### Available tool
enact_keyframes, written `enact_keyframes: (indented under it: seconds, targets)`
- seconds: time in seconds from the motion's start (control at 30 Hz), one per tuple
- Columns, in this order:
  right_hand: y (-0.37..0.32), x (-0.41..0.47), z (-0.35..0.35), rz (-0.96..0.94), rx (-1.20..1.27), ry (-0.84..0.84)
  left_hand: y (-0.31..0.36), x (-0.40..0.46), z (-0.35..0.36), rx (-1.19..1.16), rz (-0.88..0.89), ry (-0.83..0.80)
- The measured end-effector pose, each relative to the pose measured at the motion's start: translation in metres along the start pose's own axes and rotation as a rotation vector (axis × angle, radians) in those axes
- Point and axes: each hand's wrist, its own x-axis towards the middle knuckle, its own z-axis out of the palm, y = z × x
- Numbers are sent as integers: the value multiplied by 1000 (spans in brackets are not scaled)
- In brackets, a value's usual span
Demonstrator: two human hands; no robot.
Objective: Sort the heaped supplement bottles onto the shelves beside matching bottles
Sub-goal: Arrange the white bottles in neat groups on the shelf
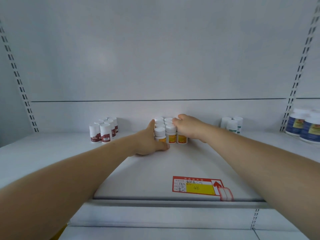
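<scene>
A cluster of small white bottles with orange labels [171, 135] stands in rows at the back middle of the white shelf [147, 177]. My left hand [149, 142] lies flat against the cluster's left side, fingers straight and thumb along the front of the nearest bottle. My right hand [187, 129] comes from the right and curls over the cap of the front-right orange-label bottle [181, 140], hiding its top.
Several white bottles with dark red labels [103, 133] stand at the back left. A few green-label bottles [232, 126] stand at the back right, and larger blue-label bottles [304, 129] on the neighbouring shelf. A red and yellow price tag [195, 187] sits at the front edge.
</scene>
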Motion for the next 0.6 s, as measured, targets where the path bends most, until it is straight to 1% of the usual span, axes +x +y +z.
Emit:
enact_keyframes:
  seconds: [0.17, 0.37, 0.47, 0.6]
  targets:
    - [2, -3, 2, -1, -29, 20, -2, 5, 1, 54, -21, 8]
    - [1, -3, 5, -3, -46, 60, 0, 1, 0, 66, -6, 7]
    - [-2, -7, -5, -14, -59, 56, 6, -5, -3, 80, -12, 10]
    - [-2, -17, -32, -65, -106, 133, 16, -12, -17, 176, -1, 2]
